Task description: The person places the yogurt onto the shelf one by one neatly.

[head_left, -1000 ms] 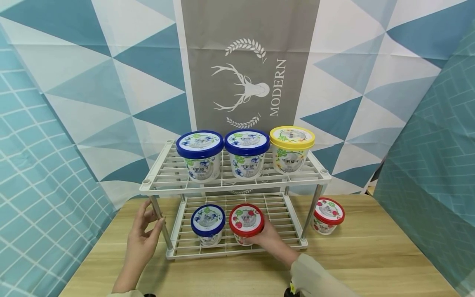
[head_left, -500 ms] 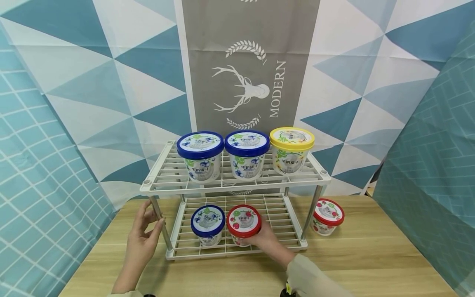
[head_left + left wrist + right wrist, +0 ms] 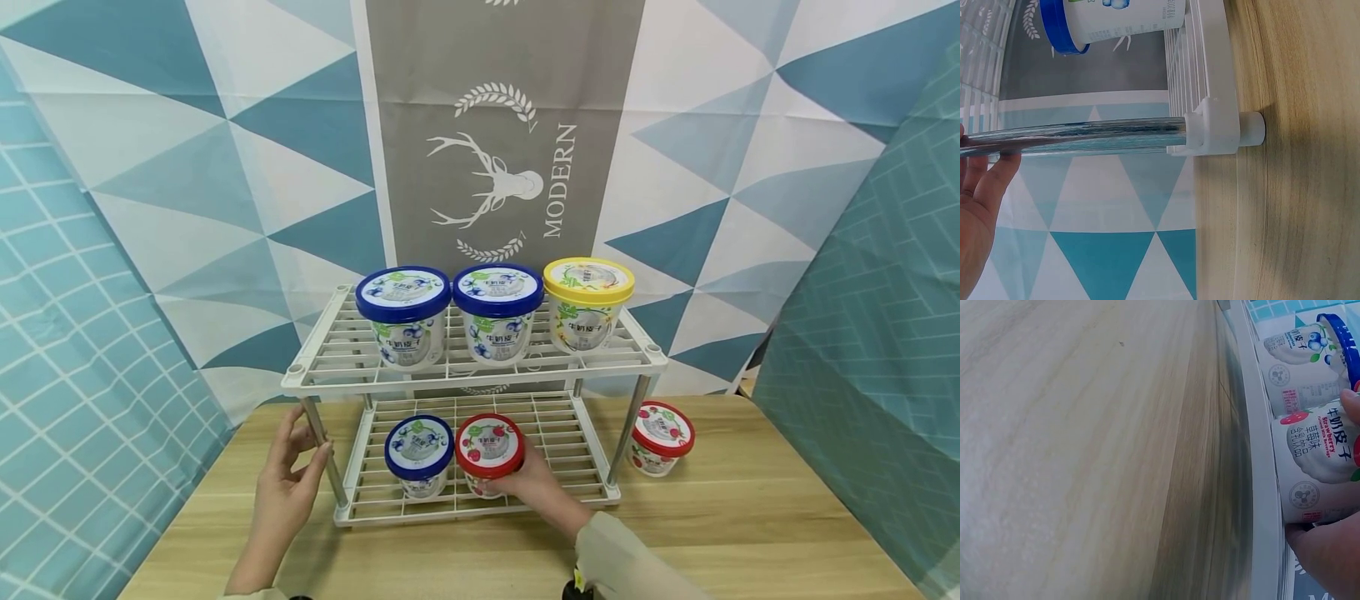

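Note:
My right hand (image 3: 534, 482) grips a red-lidded strawberry tub (image 3: 490, 442) standing upright on the lower shelf (image 3: 555, 450) of a white wire rack. Close to its left stands a blue-lidded blueberry tub (image 3: 418, 446). In the right wrist view, the strawberry tub (image 3: 1313, 456) lies between my thumb and a fingertip, its printed side showing. At the rack's left side my left hand (image 3: 288, 479) holds the front metal post (image 3: 333, 475), thumb on one side and fingers on the other. The left wrist view shows the fingertips on this post (image 3: 1097, 134) at the picture's left edge.
On the upper shelf (image 3: 480, 382) stand two larger blue-lidded tubs (image 3: 408, 337) and a yellow-lidded tub (image 3: 585, 321). Another red-lidded tub (image 3: 656, 454) rests on the wooden table (image 3: 750, 517), right of the rack. A patterned cloth (image 3: 675, 167) hangs behind.
My right hand has shifted the strawberry tub a little to the left, nearer the small blue-lidded tub. My left hand has stayed at the post.

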Available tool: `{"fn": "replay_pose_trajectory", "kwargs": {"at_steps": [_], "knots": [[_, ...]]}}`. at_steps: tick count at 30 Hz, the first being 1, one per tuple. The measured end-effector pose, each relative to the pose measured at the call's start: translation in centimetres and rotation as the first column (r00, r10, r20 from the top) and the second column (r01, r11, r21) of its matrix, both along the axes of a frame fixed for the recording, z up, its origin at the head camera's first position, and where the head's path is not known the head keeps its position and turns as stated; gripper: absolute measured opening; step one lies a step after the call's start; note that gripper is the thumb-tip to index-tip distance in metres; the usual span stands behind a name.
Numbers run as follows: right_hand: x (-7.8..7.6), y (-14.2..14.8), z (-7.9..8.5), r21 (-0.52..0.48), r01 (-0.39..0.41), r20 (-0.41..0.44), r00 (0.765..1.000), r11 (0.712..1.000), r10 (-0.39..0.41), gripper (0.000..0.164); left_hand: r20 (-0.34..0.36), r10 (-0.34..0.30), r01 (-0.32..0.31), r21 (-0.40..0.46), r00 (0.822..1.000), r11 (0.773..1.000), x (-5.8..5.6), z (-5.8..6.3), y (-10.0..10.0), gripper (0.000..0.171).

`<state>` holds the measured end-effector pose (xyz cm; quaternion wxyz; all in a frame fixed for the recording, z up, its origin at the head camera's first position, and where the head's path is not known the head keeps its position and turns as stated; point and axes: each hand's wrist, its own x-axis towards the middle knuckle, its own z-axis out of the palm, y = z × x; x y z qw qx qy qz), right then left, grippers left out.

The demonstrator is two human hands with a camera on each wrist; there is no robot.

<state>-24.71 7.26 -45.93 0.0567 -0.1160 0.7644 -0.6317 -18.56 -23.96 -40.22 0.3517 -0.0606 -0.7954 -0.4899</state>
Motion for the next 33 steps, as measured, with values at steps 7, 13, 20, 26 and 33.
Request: {"fn": "replay_pose_trajectory", "kwargs": {"at_steps": [7, 13, 20, 26, 33], "knots": [[-0.09, 0.0, -0.21, 0.009, -0.008, -0.006, 1.0, 1.0, 0.008, 0.088, -0.009, -0.012, 0.012, 0.012, 1.0, 1.0, 0.03, -0.01, 0.04, 0.067], [-0.2, 0.01, -0.28, -0.014, -0.021, -0.001, 1.0, 1.0, 0.021, 0.087, -0.003, -0.009, 0.009, 0.01, 1.0, 1.0, 0.06, -0.03, 0.03, 0.068], [-0.29, 0.07, -0.35, -0.047, -0.014, 0.013, 1.0, 0.999, 0.015, 0.088, -0.022, -0.029, 0.029, 0.017, 0.999, 0.999, -0.03, 0.04, 0.11, 0.068], [-0.22, 0.05, -0.6, -0.055, 0.002, 0.012, 1.0, 0.998, -0.001, 0.088, -0.039, -0.052, 0.053, 0.026, 0.998, 0.998, -0.18, -0.06, 0.14, 0.067], [-0.1, -0.04, -0.67, -0.054, 0.012, 0.005, 1.0, 0.998, -0.012, 0.098, -0.011, -0.027, 0.028, 0.025, 1.0, 0.999, -0.05, -0.06, 0.02, 0.066]]}}
